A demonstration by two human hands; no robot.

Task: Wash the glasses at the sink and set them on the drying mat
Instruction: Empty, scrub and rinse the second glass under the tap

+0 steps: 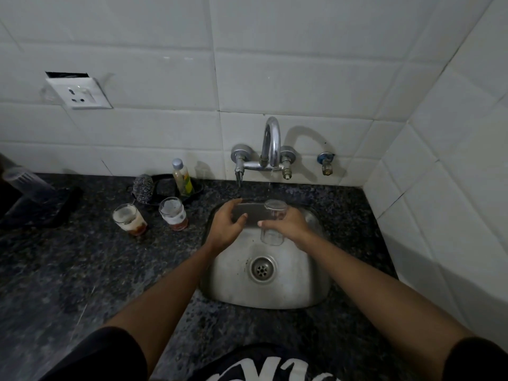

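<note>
No readable text anywhere | black shirt [275,367] at the bottom edge carried large white lettering, cropped and too partial to make out | small bottle [182,177] by the wall wore a yellow-green label, print too small and blurred to read | no numbers or signs showed

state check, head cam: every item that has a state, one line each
tap: running, thin stream
clear glass: upright, held over the sink by the right hand
right hand: grips the clear glass
left hand: fingers relaxed, holds nothing
sink: drain unplugged
left dirty glass: upright on counter, brown dregs
right dirty glass: upright on counter, brown dregs
soap bottle: capped, upright
</note>
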